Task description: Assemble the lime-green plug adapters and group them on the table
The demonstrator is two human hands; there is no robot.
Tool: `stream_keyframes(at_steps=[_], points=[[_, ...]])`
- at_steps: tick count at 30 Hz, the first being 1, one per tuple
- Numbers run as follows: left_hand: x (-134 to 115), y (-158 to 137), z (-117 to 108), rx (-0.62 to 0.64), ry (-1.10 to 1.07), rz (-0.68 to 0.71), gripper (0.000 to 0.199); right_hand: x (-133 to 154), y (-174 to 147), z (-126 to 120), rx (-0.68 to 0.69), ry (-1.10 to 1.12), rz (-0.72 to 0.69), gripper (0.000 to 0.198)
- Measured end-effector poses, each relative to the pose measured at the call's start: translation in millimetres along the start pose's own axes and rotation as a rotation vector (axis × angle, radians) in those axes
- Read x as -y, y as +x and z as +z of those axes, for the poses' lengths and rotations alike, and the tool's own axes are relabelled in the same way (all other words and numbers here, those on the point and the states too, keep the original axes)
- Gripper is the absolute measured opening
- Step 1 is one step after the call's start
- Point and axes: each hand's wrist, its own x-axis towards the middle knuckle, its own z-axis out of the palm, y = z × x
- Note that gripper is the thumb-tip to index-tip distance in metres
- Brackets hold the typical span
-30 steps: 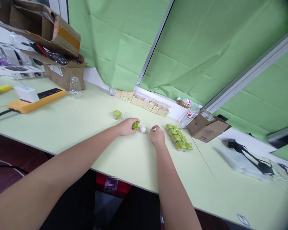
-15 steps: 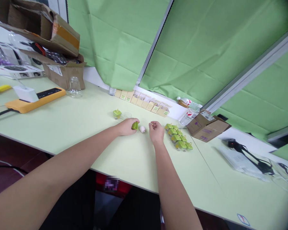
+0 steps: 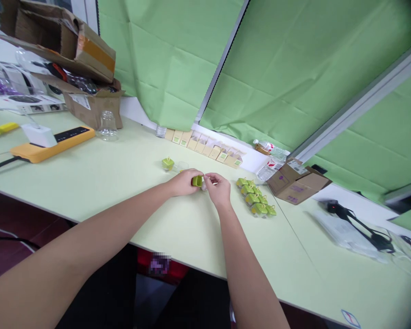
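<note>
My left hand (image 3: 183,183) is closed round a small green lid (image 3: 197,181), its hollow side turned toward the right. Right beside the lid, my right hand (image 3: 219,188) has thumb and fingers pinched together; whatever they hold is too small to make out. Partly hidden between the hands lies a small pinkish-white lump (image 3: 204,187) on the table. Beyond my left hand are another green-lidded piece (image 3: 167,163) and a clear cup (image 3: 182,166). To the right of my right hand, several clear containers with green lids (image 3: 259,209) stand grouped in rows.
A row of small beige boxes (image 3: 202,145) lines the wall. At left are an orange power strip (image 3: 55,145), a clear jar (image 3: 107,125) and cardboard boxes (image 3: 96,105). Another cardboard box (image 3: 294,183) and plastic bottles (image 3: 270,168) stand at right, near a black strap-like device (image 3: 363,228).
My right hand has moved left, up to the green lid, and now partly covers the pinkish-white lump. The lid in my left hand has shifted slightly right and turned its opening more into view.
</note>
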Motion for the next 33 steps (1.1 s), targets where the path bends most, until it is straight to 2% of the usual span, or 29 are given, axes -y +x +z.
stream_keyframes(at_steps=[6,9,16,24,28,33], points=[[2,4,4,-0.072,-0.013,0.004,0.044,11,-4,-2,-0.011,-0.058,-0.028,0.025],[4,5,5,-0.098,-0.019,-0.011,0.046,12,-5,0,0.039,-0.084,-0.031,0.023],[0,3,11,-0.089,-0.004,0.079,0.054,12,-8,9,0.066,-0.119,-0.017,0.019],[0,1,11,-0.058,0.056,0.059,0.054,10,-8,8,0.118,-0.088,0.052,0.018],[1,1,13,-0.055,0.093,0.082,0.053,10,-9,9,0.114,-0.096,0.053,0.017],[0,3,15,-0.084,0.075,0.07,0.057,13,-10,12,0.046,-0.135,0.034,0.019]])
